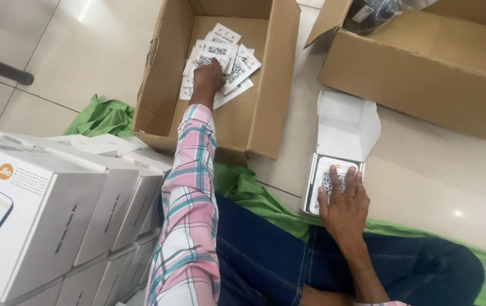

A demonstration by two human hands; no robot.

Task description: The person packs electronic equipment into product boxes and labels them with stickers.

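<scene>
Your left hand [209,76] rests fingers-down on the pile of white code cards [223,56] inside the open cardboard box [260,113]; whether it grips one, you cannot tell. Your right hand [342,207] lies flat, fingers spread, on a card in the small open white box [345,130]. Stacked white product boxes [56,209] stand beside your left sleeve; green cloth [104,116] lies beneath.

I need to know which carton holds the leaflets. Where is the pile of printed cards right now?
In the head view, the printed cards lie upper centre, on the floor of the open cardboard box, under the left hand.
</scene>
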